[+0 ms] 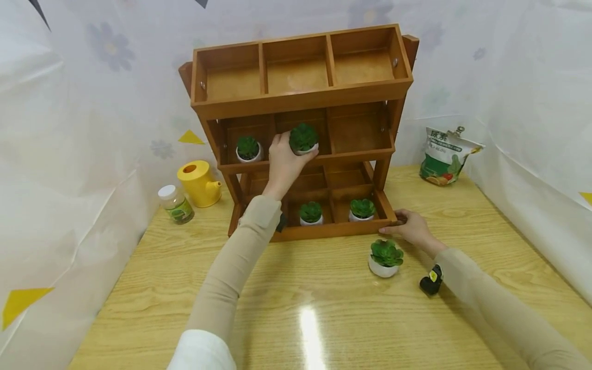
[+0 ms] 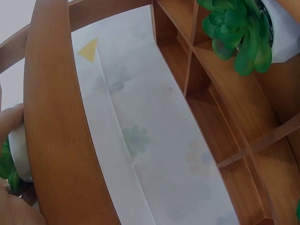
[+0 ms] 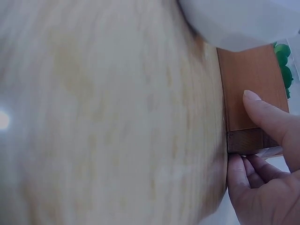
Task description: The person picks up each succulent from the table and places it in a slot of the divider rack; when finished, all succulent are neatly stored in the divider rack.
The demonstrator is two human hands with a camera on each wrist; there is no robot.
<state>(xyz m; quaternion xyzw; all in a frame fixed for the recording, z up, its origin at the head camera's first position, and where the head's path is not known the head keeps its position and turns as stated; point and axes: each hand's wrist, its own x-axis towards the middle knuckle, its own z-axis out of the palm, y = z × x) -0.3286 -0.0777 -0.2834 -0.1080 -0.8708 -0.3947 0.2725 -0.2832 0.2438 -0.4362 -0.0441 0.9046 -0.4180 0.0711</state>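
My left hand [image 1: 285, 162] grips a potted succulent [image 1: 303, 137] in a white pot, at the middle compartment of the rack's middle tier. In the left wrist view, only parts of the fingers [image 2: 16, 206] and that pot show behind a board. My right hand [image 1: 411, 228] holds the lower right front corner of the brown wooden rack [image 1: 300, 103]. Seen from the right wrist, the thumb lies on the front board [image 3: 255, 75] and the curled fingers are at its end. Another potted succulent [image 1: 385, 258] stands on the table just beside the right hand.
One succulent [image 1: 248, 149] sits in the middle tier's left compartment. Two more, a middle one [image 1: 311, 213] and a right one [image 1: 362, 209], stand in the bottom tier. A yellow watering can [image 1: 200, 183] and a lidded jar [image 1: 177, 204] are left; a clipped bag [image 1: 446, 156] is right.
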